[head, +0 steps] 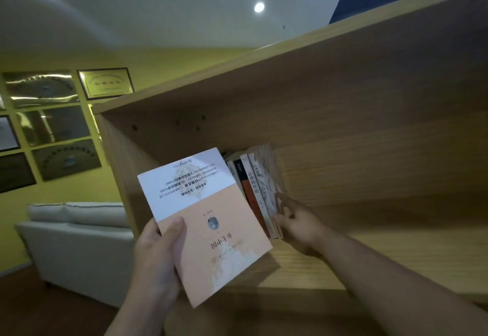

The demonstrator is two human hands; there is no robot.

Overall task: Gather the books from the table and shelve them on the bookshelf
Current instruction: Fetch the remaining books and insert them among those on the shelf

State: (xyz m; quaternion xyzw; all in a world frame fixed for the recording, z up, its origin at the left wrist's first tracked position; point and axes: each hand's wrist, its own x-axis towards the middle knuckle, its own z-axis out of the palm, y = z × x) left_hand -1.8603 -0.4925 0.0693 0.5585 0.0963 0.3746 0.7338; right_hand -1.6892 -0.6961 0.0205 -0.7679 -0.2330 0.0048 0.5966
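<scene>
- The left hand (155, 253) grasps a peach book (211, 230) by its near left edge. The thumb lies across the cover and the other fingers are curled out of sight beneath it.
- The book is held in the air in front of the bookshelf (369, 150). Its cover faces up, its title is upside down, and a white paper band wraps the end farthest from the fingers.
- The right hand (298, 224) reaches onto the shelf board (343, 256), just beyond the far right corner of the held book.
- Its fingers (284, 203) lie against the outer cover of the last book in a short row of books (253, 185), and the thumb sits at the lower spine edge. Blur hides whether they clasp it or only press it.
- The row stands leaning just left of those fingers, at the left end of the compartment, partly hidden behind the held book.
- Left of the left-hand fingers and well behind them stands a pale sofa (76, 246).
- Above the sofa, framed plaques (105, 83) hang on a yellow wall.
- Two round ceiling lights (259, 7) glow overhead.
</scene>
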